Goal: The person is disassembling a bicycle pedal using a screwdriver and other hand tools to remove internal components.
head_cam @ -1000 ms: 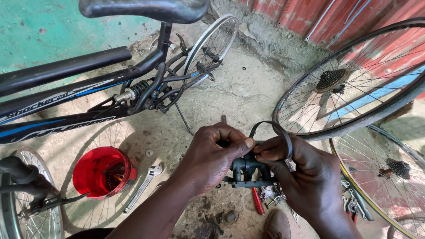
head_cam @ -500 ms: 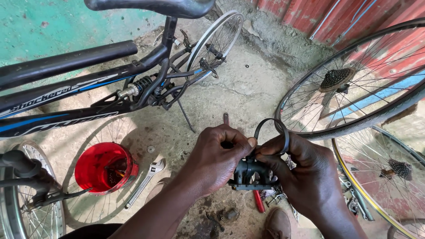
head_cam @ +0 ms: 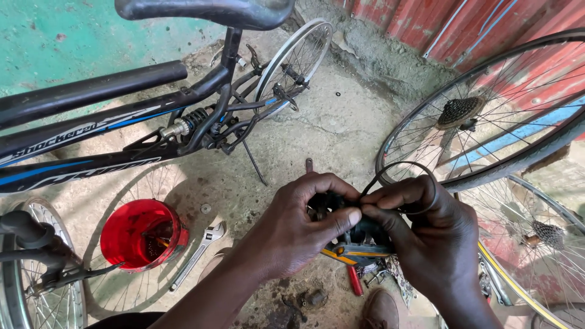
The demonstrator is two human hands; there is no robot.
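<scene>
Two hands meet over the concrete floor [head_cam: 341, 134], but first the left of the view: a front wheel [head_cam: 33, 286] shows at the bottom left corner, and above it runs the black and blue frame of a bike [head_cam: 91, 137], its saddle [head_cam: 207, 11] at the top edge. Below the frame a red bowl [head_cam: 141, 234] sits on the floor with dark bits inside. Just right of it lies a wrench [head_cam: 198, 254], flat on the concrete. Behind, the bike's rear wheel [head_cam: 295, 61] stands upright, and its kickstand [head_cam: 255, 163] reaches down to the floor.

Further right, the left hand [head_cam: 304, 228] has its fingers curled tight around a black pedal [head_cam: 359, 240] with an orange reflector, thumb pressed across its top. The right hand [head_cam: 429, 234] clamps the same pedal from the other side, fingers closed, and a thin black strap [head_cam: 405, 167] loops up from between the two hands. A red-handled tool [head_cam: 354, 281] lies on the floor beneath them.

At the far right two spoked wheels [head_cam: 487, 116] lean near a red wall [head_cam: 439, 18], each with a sprocket cluster.
</scene>
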